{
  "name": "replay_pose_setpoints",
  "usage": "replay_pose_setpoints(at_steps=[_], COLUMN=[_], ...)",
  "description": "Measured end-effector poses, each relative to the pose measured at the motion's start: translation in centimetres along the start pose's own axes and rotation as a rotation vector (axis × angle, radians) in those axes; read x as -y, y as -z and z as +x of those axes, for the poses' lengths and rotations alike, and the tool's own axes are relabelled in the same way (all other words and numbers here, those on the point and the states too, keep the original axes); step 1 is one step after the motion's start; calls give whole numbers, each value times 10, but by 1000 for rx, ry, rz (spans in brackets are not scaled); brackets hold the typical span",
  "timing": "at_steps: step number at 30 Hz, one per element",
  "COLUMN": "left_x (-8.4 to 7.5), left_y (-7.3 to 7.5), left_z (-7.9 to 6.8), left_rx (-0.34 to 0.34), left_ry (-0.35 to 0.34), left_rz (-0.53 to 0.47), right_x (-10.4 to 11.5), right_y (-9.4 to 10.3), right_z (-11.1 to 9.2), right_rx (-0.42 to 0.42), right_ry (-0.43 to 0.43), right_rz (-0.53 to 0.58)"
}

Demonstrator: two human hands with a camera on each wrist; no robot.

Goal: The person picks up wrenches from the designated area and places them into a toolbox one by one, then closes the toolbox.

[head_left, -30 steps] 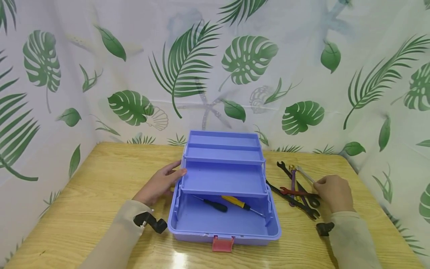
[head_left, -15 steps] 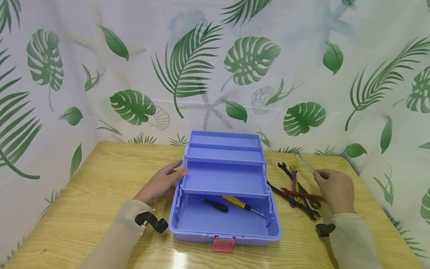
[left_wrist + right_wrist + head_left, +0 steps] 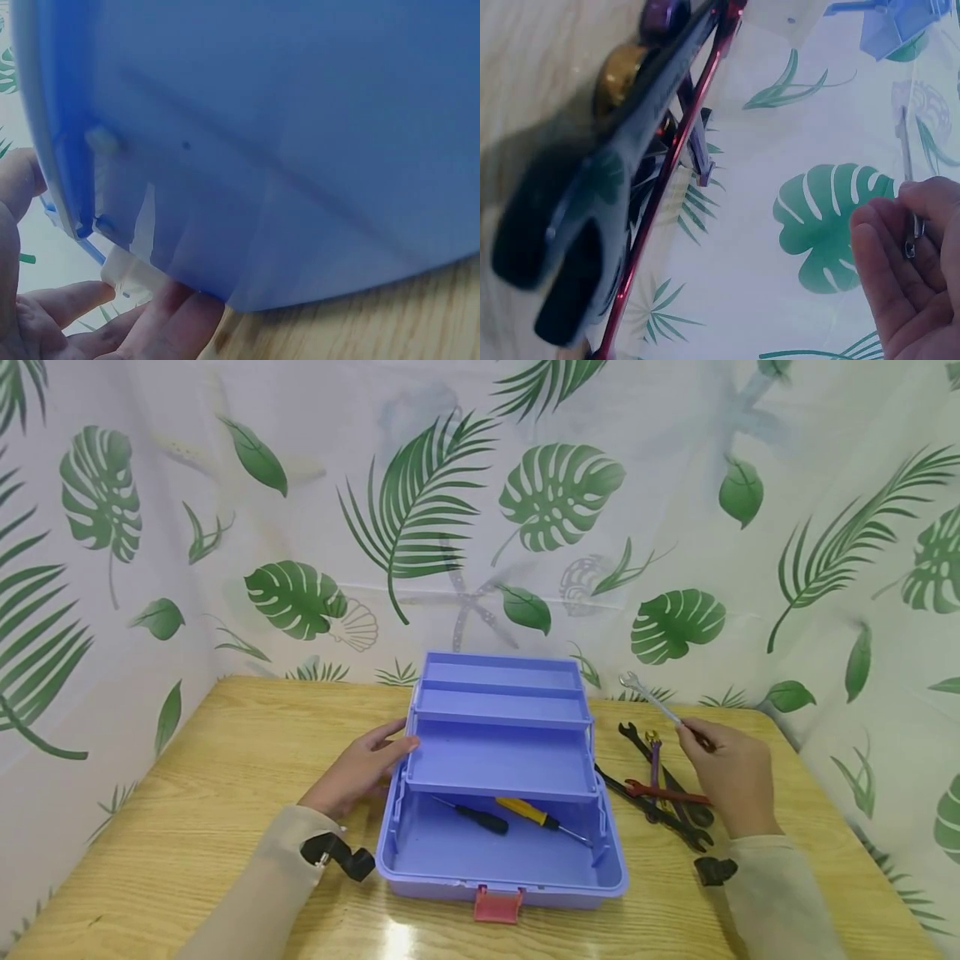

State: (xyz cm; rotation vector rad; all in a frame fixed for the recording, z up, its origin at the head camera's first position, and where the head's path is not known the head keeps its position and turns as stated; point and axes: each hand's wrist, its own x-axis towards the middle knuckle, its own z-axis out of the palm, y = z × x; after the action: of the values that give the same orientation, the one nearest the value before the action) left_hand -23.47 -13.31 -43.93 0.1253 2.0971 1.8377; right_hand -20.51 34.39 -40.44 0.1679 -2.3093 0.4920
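Observation:
A purple-blue toolbox (image 3: 384, 860) stands with its stepped trays raised. My left hand (image 3: 360, 774) holds its left side, the thumb over the tray edge; in the left wrist view the fingers (image 3: 176, 322) lie against the box's side wall (image 3: 300, 150). My right hand (image 3: 731, 777) pinches a silver wrench (image 3: 654, 699) by one end, its open-end head raised and pointing to the back left. Below and left of that hand, several wrenches lie crossed on the table, among them a red wrench (image 3: 663, 792), a purple wrench (image 3: 655, 764) and a black wrench (image 3: 693, 835).
In the toolbox's bottom lie a black-handled screwdriver (image 3: 480, 818) and a yellow-handled screwdriver (image 3: 528, 811). A red latch (image 3: 497, 906) hangs at the box's front. The wooden table (image 3: 247, 760) backs onto a leaf-printed cloth (image 3: 465, 485).
My right hand has lifted the silver wrench off the pile and carried it up and leftward. My left hand stays at the toolbox.

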Motion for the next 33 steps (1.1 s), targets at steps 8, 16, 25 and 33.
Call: replay_pose_setpoints(at_steps=[8,16,25,33], left_x=[-1,-1,-1,-1], left_y=[0,1,0,0], left_z=[0,-1,-2,-3], left_rx=[0,4,-9,-2], left_ry=[0,-4,9,-2], left_rz=[4,7,4,17], right_x=[1,3,5,3], right_y=[-4,-5,-7,-10], right_z=[-1,-2,-3,-4], right_rx=[-14,-32,-53,-37], right_ry=[138,220,252,301], right_rz=[-5,6,33,53])
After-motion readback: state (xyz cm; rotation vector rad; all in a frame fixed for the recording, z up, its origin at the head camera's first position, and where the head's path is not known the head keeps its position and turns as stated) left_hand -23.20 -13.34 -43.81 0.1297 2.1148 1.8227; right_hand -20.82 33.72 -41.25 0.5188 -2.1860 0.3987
